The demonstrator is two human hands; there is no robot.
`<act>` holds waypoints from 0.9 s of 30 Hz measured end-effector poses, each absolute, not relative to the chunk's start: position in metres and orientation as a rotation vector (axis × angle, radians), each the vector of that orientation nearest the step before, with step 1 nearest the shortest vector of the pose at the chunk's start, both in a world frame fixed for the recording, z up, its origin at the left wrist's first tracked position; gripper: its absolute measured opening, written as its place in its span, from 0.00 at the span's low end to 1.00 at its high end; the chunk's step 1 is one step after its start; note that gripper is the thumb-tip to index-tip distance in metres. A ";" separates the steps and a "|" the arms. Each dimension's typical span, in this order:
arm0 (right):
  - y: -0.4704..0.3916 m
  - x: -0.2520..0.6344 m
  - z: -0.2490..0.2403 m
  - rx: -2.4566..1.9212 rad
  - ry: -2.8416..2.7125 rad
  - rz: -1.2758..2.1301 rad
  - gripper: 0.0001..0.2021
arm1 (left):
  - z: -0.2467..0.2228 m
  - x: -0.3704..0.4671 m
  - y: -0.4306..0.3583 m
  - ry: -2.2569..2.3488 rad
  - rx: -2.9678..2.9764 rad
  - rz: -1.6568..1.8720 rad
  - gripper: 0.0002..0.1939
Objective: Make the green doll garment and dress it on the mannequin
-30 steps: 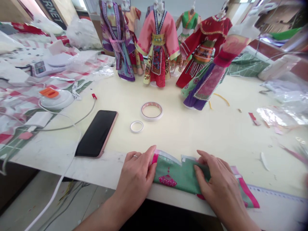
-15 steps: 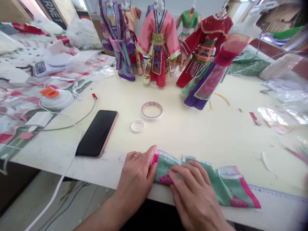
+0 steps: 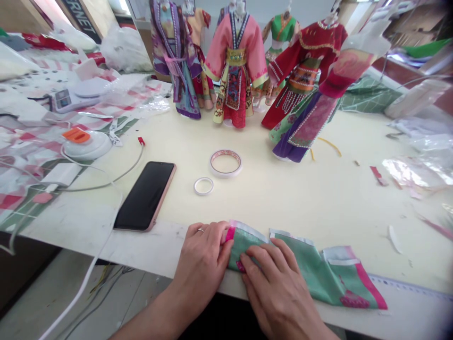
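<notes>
A green fabric piece [image 3: 304,264] with bright pink ends, pale strips along its upper edge and dark pink motifs lies along the table's front edge. My left hand [image 3: 205,255], with a ring on one finger, grips the fabric's left pink end between thumb and curled fingers. On the fabric just to the right rests my right hand [image 3: 272,278], fingers slightly bent and spread, pressing it down and covering part of a motif. The fabric's right part is uncovered and a little wrinkled.
A phone [image 3: 145,196] lies at left, with a white cable [image 3: 95,255] beside it. Two tape rolls, large [image 3: 225,175] and small [image 3: 203,192], sit mid-table. Dressed doll forms [image 3: 235,66] stand at the back. Plastic wrap [image 3: 417,171] and scraps are at right.
My right hand has slid slightly left along the fabric, covering more of the motif. My left fingers have curled lower over the fabric's end. The whole view has shifted slightly.
</notes>
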State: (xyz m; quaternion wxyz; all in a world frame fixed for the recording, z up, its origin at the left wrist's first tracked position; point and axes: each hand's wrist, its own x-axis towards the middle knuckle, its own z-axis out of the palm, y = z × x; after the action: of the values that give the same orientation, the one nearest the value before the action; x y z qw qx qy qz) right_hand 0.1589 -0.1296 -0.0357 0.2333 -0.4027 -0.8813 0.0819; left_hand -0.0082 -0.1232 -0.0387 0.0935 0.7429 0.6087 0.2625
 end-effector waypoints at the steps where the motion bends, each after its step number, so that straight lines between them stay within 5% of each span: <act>1: -0.130 0.159 -0.036 -1.103 -2.421 0.231 0.11 | -0.039 -0.008 -0.123 1.811 2.207 0.774 0.05; 27: -0.125 0.161 -0.027 -1.096 -2.399 0.322 0.09 | -0.045 -0.013 -0.124 1.788 2.318 0.719 0.09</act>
State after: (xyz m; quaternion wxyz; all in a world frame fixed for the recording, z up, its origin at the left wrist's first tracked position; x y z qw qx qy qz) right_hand 0.1607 -0.1247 -0.0273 0.2398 -0.4005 -0.8765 0.1177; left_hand -0.0127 -0.1241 -0.0446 0.0638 0.7674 0.5919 0.2382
